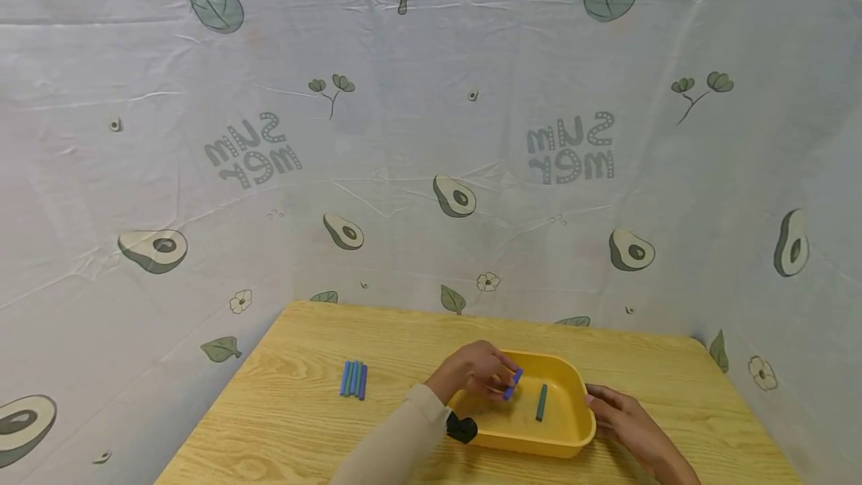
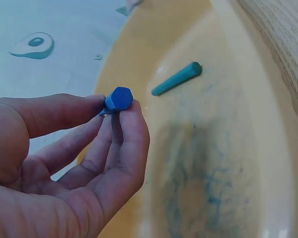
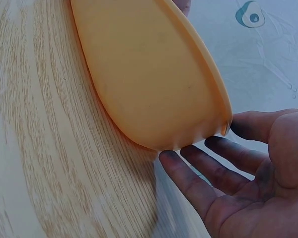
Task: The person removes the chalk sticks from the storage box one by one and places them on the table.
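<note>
My left hand (image 1: 481, 369) pinches a blue crayon (image 1: 513, 385) between thumb and fingertips above the yellow tray (image 1: 532, 444). In the left wrist view, the six-sided end of the blue crayon (image 2: 121, 98) faces the camera. A dark green crayon (image 1: 542, 403) lies on the tray floor, to the right of the held one; it also shows in the left wrist view (image 2: 178, 79). My right hand (image 1: 626, 425) holds the tray's right end, thumb at the rim. In the right wrist view, several fingertips (image 3: 170, 157) touch the tray's outer wall (image 3: 154, 141).
Several blue, green and purple crayons (image 1: 353, 380) lie side by side on the wooden table (image 1: 283, 425), left of the tray. A printed sheet (image 1: 404, 133) with avocados and leaves hangs behind and around the table. Bluish smudges (image 2: 213, 188) mark the tray floor.
</note>
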Demonstrator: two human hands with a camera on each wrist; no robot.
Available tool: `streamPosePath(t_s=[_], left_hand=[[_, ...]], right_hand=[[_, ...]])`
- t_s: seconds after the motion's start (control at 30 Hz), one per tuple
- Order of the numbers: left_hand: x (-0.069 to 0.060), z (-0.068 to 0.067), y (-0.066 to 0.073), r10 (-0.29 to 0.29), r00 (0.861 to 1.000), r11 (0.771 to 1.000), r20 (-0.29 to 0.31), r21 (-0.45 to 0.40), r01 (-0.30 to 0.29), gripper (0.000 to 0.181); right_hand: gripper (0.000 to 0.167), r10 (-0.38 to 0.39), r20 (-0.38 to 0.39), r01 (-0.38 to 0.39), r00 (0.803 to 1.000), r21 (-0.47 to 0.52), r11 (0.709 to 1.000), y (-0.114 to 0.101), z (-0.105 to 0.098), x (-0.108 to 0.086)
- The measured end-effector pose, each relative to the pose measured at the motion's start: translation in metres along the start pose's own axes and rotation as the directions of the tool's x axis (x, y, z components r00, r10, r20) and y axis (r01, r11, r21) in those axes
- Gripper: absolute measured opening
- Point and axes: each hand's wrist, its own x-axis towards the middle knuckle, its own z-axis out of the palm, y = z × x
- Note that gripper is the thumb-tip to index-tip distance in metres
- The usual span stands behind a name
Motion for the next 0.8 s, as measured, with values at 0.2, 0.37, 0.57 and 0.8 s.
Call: streamPosePath(t_s=[0.2, 0.37, 0.57, 0.8], left_hand=[[-0.012, -0.009, 0.004, 0.031, 1.0, 1.0, 0.001, -0.004, -0.031, 0.023], [-0.019, -0.014, 0.003, 0.077, 0.997, 0.997, -0.003, -0.015, -0.077, 0.023], [-0.03, -0.023, 0.003, 0.116, 0.993, 0.992, 0.008, -0.051, -0.116, 0.026], [-0.042, -0.036, 0.003, 0.147, 0.989, 0.984, -0.001, -0.104, -0.146, 0.027]], right_hand=[[0.078, -0.006, 0.006, 0.006, 1.0, 0.001, 1.0, 0.0, 0.001, -0.001], [0.078, -0.01, 0.007, 0.01, 1.0, 0.003, 1.0, -0.001, 0.0, -0.001], [0.078, -0.007, 0.016, 0.007, 1.0, 0.002, 1.0, 0.0, 0.0, 0.0], [0.078, -0.009, 0.01, 0.009, 1.0, 0.001, 1.0, 0.0, -0.001, 0.001]])
